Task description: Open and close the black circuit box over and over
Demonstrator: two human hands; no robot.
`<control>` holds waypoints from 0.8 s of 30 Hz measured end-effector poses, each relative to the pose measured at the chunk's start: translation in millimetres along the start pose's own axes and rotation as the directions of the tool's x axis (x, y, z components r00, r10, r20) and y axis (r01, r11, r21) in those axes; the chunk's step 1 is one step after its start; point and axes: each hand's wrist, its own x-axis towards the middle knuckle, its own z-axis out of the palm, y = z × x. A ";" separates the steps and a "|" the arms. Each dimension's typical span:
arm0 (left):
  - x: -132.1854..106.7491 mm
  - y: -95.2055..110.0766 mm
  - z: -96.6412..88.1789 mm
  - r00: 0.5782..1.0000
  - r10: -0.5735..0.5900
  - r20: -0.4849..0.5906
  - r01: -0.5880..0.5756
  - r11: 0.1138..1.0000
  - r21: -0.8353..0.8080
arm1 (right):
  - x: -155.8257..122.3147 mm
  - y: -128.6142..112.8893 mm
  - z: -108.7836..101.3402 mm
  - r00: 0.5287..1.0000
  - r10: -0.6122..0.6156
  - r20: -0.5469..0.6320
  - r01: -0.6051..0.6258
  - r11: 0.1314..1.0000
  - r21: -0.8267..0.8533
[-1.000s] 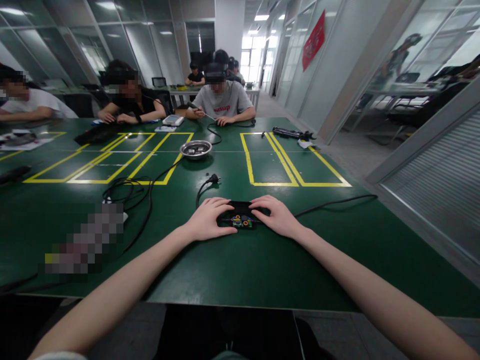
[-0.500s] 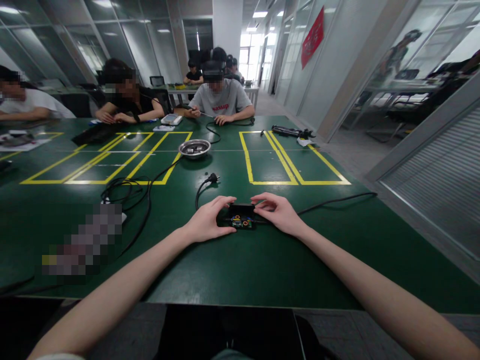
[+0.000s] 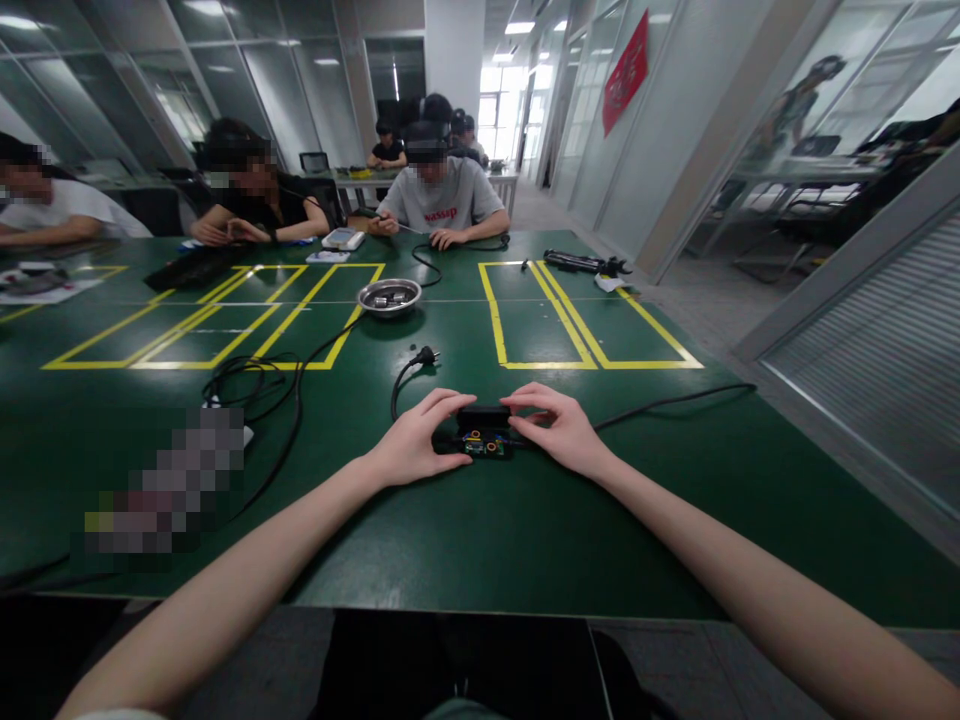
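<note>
Between my hands lies a small opened black plastic case. Its lower half holds a green circuit board (image 3: pixel 484 444) with two copper-coloured rings, and a black cord runs off to either side. Behind the board is the black case cover (image 3: pixel 484 417). My left hand (image 3: pixel 417 437) has its fingertips on the cover's left end, while its thumb rests by the front left edge of the lower half. With thumb and fingers, my right hand (image 3: pixel 559 428) pinches the cover's right end. A black power plug (image 3: pixel 427 356) on its cord lies beyond my left hand.
A metal bowl (image 3: pixel 389 297) with small metal parts stands farther back on the green table (image 3: pixel 600 560). Black cable (image 3: pixel 247 385) is coiled at left, near a blurred-out object (image 3: pixel 169 480). Dark tools (image 3: pixel 585 264) lie far right. People sit across the table.
The cover has tilted, so that more of its outer face shows above the board. My right hand's fingers have shifted slightly with it; my left hand has barely moved.
</note>
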 end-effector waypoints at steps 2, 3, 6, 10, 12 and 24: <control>-0.1 0.9 -0.3 1.000 0.009 -0.009 -0.009 1.000 0.006 | -0.4 0.0 -0.3 1.000 -0.011 0.015 0.011 1.000 -0.009; -0.1 1.3 -0.4 1.000 0.015 -0.013 -0.015 1.000 0.009 | -0.6 0.2 -0.3 1.000 -0.015 0.021 0.016 1.000 -0.011; 0.2 2.2 -0.7 1.000 0.018 -0.012 -0.017 1.000 0.011 | -1.0 1.2 -0.1 0.999 -0.028 0.023 0.028 1.000 -0.007; 0.3 2.0 0.0 1.000 0.018 -0.010 -0.018 1.000 0.010 | -1.0 0.7 -0.3 0.998 -0.057 0.025 0.057 0.998 -0.001; 0.1 1.8 0.3 0.999 0.032 -0.016 -0.032 0.999 0.012 | -0.9 -0.9 -1.0 0.997 -0.061 0.042 0.061 0.998 0.000; 0.2 5.8 -2.0 0.998 0.053 -0.036 -0.051 0.998 0.048 | -2.6 -4.0 -1.1 0.986 -0.141 0.088 0.141 0.990 0.005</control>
